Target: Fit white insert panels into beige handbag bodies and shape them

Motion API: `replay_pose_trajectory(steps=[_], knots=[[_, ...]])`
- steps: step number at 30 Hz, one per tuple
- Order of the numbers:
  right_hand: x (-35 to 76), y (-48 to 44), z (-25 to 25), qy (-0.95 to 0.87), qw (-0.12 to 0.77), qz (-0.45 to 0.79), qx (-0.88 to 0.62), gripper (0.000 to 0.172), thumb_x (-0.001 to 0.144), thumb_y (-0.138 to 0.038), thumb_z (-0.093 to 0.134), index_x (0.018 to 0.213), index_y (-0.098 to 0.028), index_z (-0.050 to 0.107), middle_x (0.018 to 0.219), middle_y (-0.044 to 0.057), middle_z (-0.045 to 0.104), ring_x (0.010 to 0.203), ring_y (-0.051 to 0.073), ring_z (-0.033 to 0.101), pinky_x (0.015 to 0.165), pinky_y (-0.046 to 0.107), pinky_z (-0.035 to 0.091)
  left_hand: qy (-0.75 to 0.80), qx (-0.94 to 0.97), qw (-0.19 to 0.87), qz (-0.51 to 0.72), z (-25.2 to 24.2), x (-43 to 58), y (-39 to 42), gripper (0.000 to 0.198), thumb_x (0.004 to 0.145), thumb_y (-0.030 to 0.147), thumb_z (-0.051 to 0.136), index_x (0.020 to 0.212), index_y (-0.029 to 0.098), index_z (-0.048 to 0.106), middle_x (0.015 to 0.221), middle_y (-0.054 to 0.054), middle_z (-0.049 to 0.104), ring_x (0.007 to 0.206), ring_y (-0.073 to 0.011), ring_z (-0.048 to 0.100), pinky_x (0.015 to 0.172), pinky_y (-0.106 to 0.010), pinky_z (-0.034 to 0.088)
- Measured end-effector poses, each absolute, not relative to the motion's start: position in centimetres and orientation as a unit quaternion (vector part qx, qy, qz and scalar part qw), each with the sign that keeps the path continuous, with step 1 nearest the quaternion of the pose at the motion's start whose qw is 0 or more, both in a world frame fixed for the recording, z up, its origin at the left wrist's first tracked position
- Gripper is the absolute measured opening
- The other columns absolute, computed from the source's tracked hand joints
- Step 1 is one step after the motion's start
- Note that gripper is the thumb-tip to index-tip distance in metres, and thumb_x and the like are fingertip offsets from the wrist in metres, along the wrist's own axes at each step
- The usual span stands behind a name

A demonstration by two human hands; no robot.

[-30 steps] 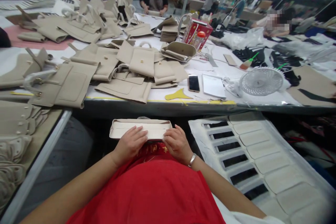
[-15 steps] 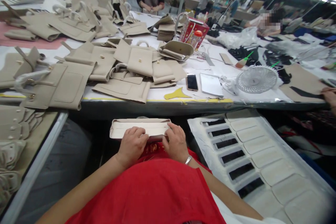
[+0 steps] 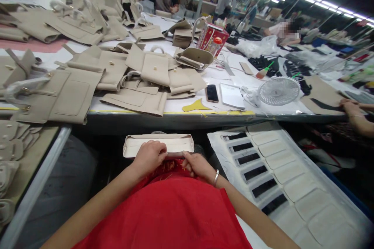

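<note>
A long, narrow, box-shaped bag piece [image 3: 128,147] lies across my lap, its beige edge turned up around a cream inner face with a line along it. My left hand [image 3: 150,155] lies over its near side, fingers curled and gripping the near edge. The thumb and finger of my right hand [image 3: 199,165] pinch that same edge close to its right end; the other fingers are curled below. A brownish strip of the edge shows between the two hands. The underside of the piece is hidden.
Beige handbags [image 3: 154,68] lie piled on the white-covered workbench [image 3: 216,76], beside a phone [image 3: 212,93], a yellow template [image 3: 195,106] and a small fan [image 3: 279,91]. Right of my lap is a board of cream panels [image 3: 288,169]. A co-worker's hand [image 3: 350,105] rests at far right.
My right hand has moved from the right end of the bag piece down to its near edge, closing into a pinch. My left hand has hardly moved. The view has shifted slightly.
</note>
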State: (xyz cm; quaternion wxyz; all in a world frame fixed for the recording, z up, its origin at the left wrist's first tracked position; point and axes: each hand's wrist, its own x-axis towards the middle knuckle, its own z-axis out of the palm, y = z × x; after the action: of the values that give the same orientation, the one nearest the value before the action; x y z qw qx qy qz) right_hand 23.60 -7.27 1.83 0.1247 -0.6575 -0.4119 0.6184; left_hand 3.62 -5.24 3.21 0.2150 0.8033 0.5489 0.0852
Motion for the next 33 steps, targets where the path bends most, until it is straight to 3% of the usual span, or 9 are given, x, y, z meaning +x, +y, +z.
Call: replay_pose_trajectory(steps=[4, 9, 17, 26, 33], knots=[[22.2, -7.0, 2.2, -0.259, 0.156, 0.748, -0.591, 0.045, 0.093, -0.039, 0.032, 0.068, -0.011, 0.059, 0.049, -0.001, 0.052, 0.037, 0.006, 0.047, 0.038, 0.016, 0.032, 0.552, 0.803, 0.215, 0.066, 3.5, 3.6, -5.0, 0.013, 0.079, 0.027, 0.052, 0.075, 0.020, 0.063, 0.077, -0.004, 0.063, 0.076, -0.0192, 0.053, 0.069, -0.030, 0.035], [20.4, -6.6, 1.3, -0.216, 0.189, 0.784, -0.550, 0.037, 0.092, -0.035, 0.037, 0.072, -0.012, 0.058, 0.056, 0.002, 0.058, 0.042, 0.006, 0.050, 0.045, 0.017, 0.041, 0.552, 0.803, 0.219, 0.047, 3.7, 3.5, -4.5, 0.015, 0.080, 0.024, 0.049, 0.076, 0.020, 0.063, 0.078, -0.005, 0.063, 0.078, -0.0195, 0.052, 0.071, -0.031, 0.035], [17.1, -6.4, 1.3, -0.250, 0.214, 0.761, -0.559, 0.037, 0.094, -0.029, 0.029, 0.078, -0.011, 0.057, 0.056, 0.002, 0.059, 0.038, 0.007, 0.050, 0.042, 0.018, 0.039, 0.556, 0.798, 0.218, 0.083, 3.4, 2.4, -4.4, 0.010, 0.081, 0.026, 0.052, 0.081, 0.018, 0.057, 0.080, -0.005, 0.060, 0.077, -0.0201, 0.052, 0.068, -0.030, 0.037], [13.9, -6.3, 0.3, -0.264, 0.203, 0.738, -0.587, 0.044, 0.089, -0.047, 0.039, 0.075, -0.010, 0.057, 0.058, 0.005, 0.061, 0.034, 0.008, 0.048, 0.037, 0.020, 0.035, 0.575, 0.780, 0.237, 0.074, 3.3, -2.5, -4.6, 0.010, 0.080, 0.022, 0.050, 0.075, 0.019, 0.058, 0.076, -0.003, 0.060, 0.076, -0.0181, 0.053, 0.069, -0.029, 0.037], [10.9, -6.5, -1.1, -0.299, 0.188, 0.742, -0.570, 0.044, 0.093, -0.036, 0.027, 0.072, -0.010, 0.057, 0.052, 0.005, 0.059, 0.031, 0.009, 0.046, 0.034, 0.020, 0.035, 0.603, 0.771, 0.196, 0.066, 3.8, -3.5, -5.1, 0.016, 0.082, 0.021, 0.047, 0.075, 0.018, 0.062, 0.080, -0.005, 0.059, 0.080, -0.0187, 0.052, 0.071, -0.030, 0.036]])
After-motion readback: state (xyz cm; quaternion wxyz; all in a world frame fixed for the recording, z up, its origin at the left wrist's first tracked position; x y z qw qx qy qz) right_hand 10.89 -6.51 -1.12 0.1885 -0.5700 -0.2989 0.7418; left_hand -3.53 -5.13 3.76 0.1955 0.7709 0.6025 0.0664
